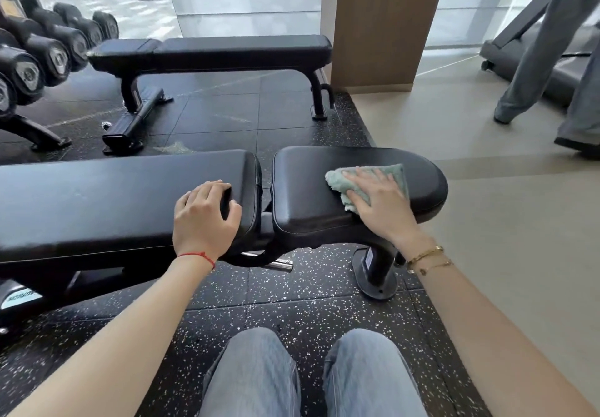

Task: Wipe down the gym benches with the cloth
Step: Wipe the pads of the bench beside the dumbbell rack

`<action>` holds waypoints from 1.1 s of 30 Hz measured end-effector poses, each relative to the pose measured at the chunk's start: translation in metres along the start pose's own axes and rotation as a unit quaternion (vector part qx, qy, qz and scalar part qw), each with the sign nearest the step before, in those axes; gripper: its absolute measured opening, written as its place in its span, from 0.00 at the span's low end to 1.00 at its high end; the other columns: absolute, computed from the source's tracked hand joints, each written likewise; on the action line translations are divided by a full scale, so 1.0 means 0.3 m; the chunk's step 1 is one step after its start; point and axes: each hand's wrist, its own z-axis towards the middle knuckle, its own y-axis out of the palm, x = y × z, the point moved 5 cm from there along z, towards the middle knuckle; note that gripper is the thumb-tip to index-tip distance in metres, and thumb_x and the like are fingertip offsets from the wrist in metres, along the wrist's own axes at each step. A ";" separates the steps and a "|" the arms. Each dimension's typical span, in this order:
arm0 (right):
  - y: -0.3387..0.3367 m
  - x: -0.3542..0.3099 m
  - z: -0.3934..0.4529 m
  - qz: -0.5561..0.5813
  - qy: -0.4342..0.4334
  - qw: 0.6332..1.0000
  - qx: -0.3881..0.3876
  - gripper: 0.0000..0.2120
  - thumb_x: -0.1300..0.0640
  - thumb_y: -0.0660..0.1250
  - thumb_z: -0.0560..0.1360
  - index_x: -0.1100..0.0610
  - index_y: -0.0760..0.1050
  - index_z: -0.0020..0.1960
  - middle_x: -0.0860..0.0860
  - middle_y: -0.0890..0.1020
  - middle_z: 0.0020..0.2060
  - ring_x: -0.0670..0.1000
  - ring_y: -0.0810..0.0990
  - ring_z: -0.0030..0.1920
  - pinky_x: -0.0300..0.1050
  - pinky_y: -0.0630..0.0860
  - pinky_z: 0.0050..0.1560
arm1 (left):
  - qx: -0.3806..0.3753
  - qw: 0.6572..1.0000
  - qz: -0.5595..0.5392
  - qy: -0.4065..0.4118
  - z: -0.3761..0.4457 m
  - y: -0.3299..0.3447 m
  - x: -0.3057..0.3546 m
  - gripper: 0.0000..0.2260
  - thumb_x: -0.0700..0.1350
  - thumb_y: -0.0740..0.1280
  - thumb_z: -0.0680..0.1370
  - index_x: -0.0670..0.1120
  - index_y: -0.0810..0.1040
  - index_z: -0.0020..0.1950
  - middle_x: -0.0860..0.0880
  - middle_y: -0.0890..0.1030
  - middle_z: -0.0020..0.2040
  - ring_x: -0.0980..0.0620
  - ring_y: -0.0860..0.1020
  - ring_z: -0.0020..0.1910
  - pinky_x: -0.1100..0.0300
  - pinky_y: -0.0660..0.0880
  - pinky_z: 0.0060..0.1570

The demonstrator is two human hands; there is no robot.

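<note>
Nearest are the person's knees (311,374) in pale jeans, above a speckled black mat (285,299). Just beyond them runs a black bench (97,202), split by a gap into a long pad and a short seat (324,196). The left hand (203,213), a red thread at its wrist, rests on the long pad's end by the gap, fingers bent over the padding and holding nothing. The right hand (378,197), gold bracelets at the wrist, lies flat with fingers spread, pressing a green cloth (344,183) onto the seat near its rounded end. Farther off stands a second bench (227,51), well apart from the first. Dumbbells (48,50) sit on a rack at far left. At far right, another person's legs (552,59) stand by a treadmill (519,56).
</note>
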 end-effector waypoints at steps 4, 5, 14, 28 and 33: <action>-0.065 0.085 -0.090 0.014 -0.005 1.000 0.019 0.22 0.45 0.56 0.80 0.45 0.66 0.73 0.47 0.67 0.73 0.53 0.59 0.75 0.46 0.46 0.75 | -0.007 1.000 -0.001 0.003 0.001 0.002 -0.006 0.19 0.52 0.58 0.75 0.46 0.79 0.60 0.48 0.81 0.62 0.46 0.76 0.64 0.47 0.66 0.68; -0.086 0.135 -0.092 0.013 0.021 0.999 0.029 0.23 0.44 0.55 0.79 0.45 0.66 0.72 0.47 0.67 0.73 0.52 0.59 0.75 0.47 0.47 0.75 | -0.009 1.000 -0.002 0.004 0.001 0.004 -0.007 0.19 0.52 0.58 0.76 0.47 0.79 0.61 0.48 0.81 0.62 0.46 0.76 0.65 0.47 0.66 0.68; -0.092 0.316 0.233 -0.058 0.146 0.987 -0.017 0.22 0.46 0.55 0.81 0.49 0.65 0.73 0.53 0.68 0.72 0.58 0.65 0.71 0.53 0.56 0.73 | 0.001 1.000 0.009 0.000 0.002 0.015 -0.005 0.20 0.53 0.56 0.76 0.46 0.79 0.60 0.47 0.81 0.62 0.46 0.76 0.65 0.46 0.67 0.68; 0.066 -0.142 0.079 0.082 -0.147 0.984 -0.056 0.20 0.48 0.59 0.80 0.44 0.66 0.72 0.47 0.67 0.73 0.54 0.58 0.76 0.55 0.49 0.76 | -0.003 1.000 0.016 0.008 0.003 0.012 -0.013 0.19 0.53 0.57 0.77 0.47 0.79 0.61 0.49 0.81 0.62 0.47 0.75 0.66 0.47 0.66 0.68; 0.048 -0.004 0.193 0.056 -0.057 0.996 -0.027 0.20 0.49 0.59 0.80 0.46 0.67 0.72 0.49 0.68 0.72 0.53 0.60 0.75 0.53 0.50 0.76 | -0.002 1.000 0.015 0.005 0.004 0.015 -0.010 0.19 0.53 0.57 0.77 0.47 0.79 0.61 0.49 0.81 0.62 0.47 0.75 0.66 0.46 0.67 0.68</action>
